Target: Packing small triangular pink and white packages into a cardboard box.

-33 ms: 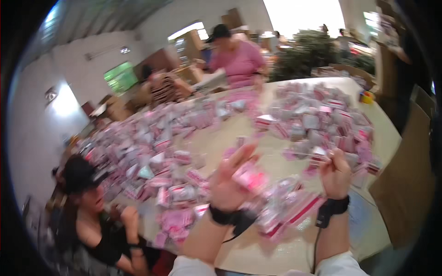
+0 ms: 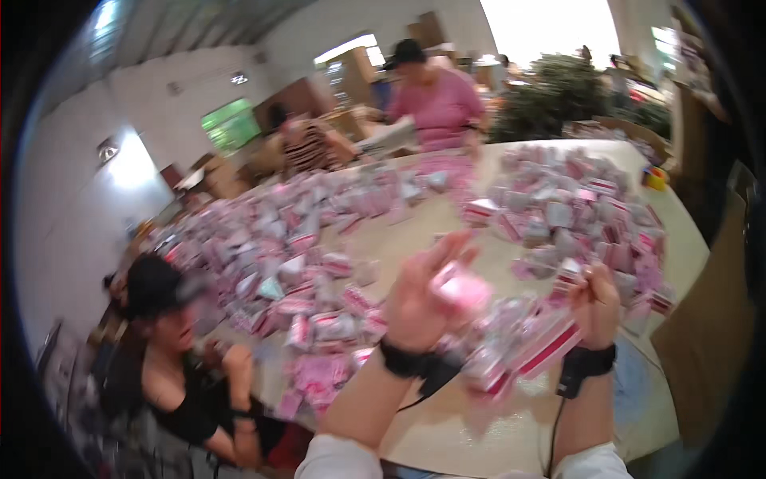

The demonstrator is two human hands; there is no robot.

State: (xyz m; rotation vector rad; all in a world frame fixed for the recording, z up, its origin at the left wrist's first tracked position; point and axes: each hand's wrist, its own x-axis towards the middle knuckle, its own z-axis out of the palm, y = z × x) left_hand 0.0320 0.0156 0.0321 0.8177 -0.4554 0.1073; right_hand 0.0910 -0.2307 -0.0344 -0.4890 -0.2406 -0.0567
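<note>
My left hand [image 2: 421, 291] is raised over the table, palm turned up and inward with the fingers stretched. A small bright pink packet [image 2: 461, 290] lies against its palm and thumb, blurred by motion. My right hand [image 2: 597, 307] is closed in a pinch, thumb against the fingers, and what it may hold I cannot make out. Between and below the hands sits a small heap of clear packets with pink-and-white cards [image 2: 499, 351]. A longer pink-striped pack [image 2: 549, 350] lies at its right side, close to my right wrist. Both wrists wear black straps with cables.
Large piles of pink-and-white packets cover the table's left [image 2: 271, 239] and right [image 2: 574, 207]. A person in black [image 2: 187, 375] sits at the left. Another in pink [image 2: 439, 108] stands at the far side. Brown cardboard [image 2: 702, 319] stands along the right edge.
The whole scene has shifted slightly to the right in the picture. My left hand with the pink packet sits a little higher; my right hand stays pinched.
</note>
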